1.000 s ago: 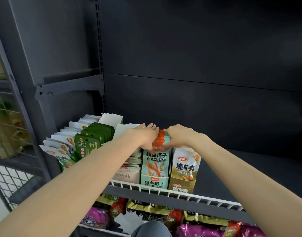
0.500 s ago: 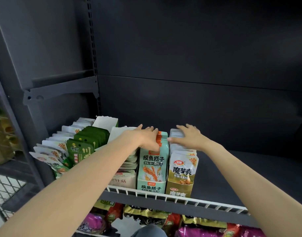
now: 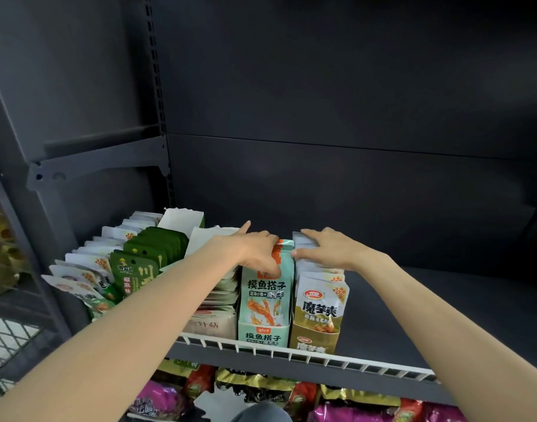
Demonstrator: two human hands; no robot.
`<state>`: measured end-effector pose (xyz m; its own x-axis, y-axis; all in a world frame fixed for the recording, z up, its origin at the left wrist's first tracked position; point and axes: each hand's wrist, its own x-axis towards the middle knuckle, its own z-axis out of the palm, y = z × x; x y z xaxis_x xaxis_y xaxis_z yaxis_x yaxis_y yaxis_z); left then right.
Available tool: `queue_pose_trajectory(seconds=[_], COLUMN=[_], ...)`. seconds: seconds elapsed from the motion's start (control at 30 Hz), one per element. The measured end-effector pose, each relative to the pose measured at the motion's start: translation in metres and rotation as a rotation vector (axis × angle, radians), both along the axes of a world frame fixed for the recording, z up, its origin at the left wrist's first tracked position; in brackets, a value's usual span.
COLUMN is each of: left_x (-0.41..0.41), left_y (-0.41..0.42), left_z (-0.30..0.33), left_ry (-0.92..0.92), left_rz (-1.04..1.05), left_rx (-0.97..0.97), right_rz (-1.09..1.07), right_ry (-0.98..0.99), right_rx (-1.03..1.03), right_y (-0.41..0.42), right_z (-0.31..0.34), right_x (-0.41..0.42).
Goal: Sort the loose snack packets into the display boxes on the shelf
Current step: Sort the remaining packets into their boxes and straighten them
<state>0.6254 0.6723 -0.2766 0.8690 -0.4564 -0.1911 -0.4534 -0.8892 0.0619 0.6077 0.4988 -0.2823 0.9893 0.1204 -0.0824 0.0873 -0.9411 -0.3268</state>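
Note:
A mint-green display box (image 3: 263, 333) stands at the shelf front, filled with upright mint and orange snack packets (image 3: 268, 295). My left hand (image 3: 255, 248) lies over the tops of these packets, fingers bent down along their left side. To its right a gold display box (image 3: 314, 341) holds white and gold packets (image 3: 320, 306). My right hand (image 3: 325, 248) rests flat on the tops of that row, fingers spread and pointing left. Neither hand lifts a packet.
Left of the mint box stand a beige box (image 3: 211, 325) of flat packets, a row of dark green packets (image 3: 145, 263) and a row of white packets (image 3: 87, 269). A white wire rail (image 3: 322, 359) edges the shelf. Bare dark shelf (image 3: 428, 315) lies to the right. More snack bags (image 3: 261, 388) lie below.
My right hand left the mint packets and moved right onto the tops of the gold box's row. My left hand stayed on the mint packets. The camera drew closer.

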Motion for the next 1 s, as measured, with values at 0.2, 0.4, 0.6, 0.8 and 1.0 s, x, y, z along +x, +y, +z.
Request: queue_pose_trajectory(seconds=[0.2,0.4,0.6,0.8,1.0], left_x=[-0.011,-0.033,-0.066,-0.079,-0.073], left_y=[0.006,0.035,0.083,0.126,0.137], left_z=[0.006,0.012,0.025,0.016,0.011], left_ry=[-0.119,-0.218,-0.212,-0.116,-0.207], left_rz=[-0.062,-0.072,0.017,0.046,0.035], left_rx=[-0.066,-0.281,-0.407,-0.271,-0.18], right_rz=[0.027,0.191,0.234,0.334,0.417], right_ry=[-0.184,-0.122,-0.197,-0.243,-0.149], right_rx=[-0.063,0.062,-0.077,0.03,0.02], right_y=[0.006,0.037,0.069,0.099,0.118], right_z=[0.003,0.021,0.018,0.017,0.008], right_x=[-0.009,-0.036,-0.05,-0.06,-0.054])
